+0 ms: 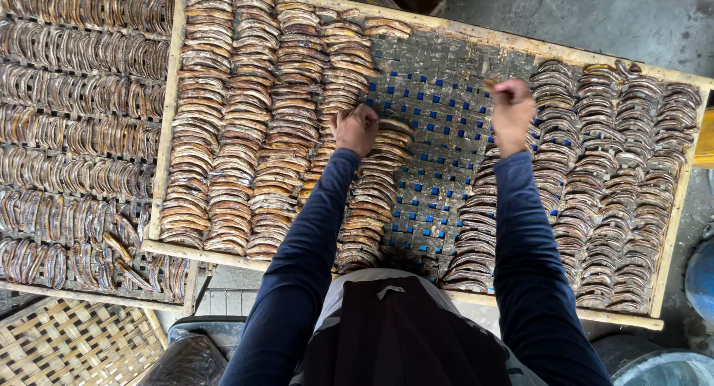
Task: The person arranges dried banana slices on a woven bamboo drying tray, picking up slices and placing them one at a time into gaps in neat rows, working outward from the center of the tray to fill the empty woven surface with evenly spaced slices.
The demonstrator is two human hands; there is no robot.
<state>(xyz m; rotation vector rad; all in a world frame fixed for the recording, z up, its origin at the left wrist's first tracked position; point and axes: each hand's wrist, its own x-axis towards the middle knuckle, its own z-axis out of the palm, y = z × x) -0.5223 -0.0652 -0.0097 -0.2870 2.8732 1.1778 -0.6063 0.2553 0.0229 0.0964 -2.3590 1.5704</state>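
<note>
Outstretched arms, fists (355,129) (512,103) over tray (446,33)

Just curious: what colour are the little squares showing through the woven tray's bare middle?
Blue squares against grey woven strips, clearest in the head view.

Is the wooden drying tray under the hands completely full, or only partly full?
Partly full. The tray holds brown curved slices in rows at both sides, but its woven mesh lies bare between the left hand and right hand.

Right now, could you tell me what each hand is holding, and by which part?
The left hand is closed on curved brown strips at their near ends. The right hand is a closed fist above the woven tray; whether it holds anything cannot be told.
</note>
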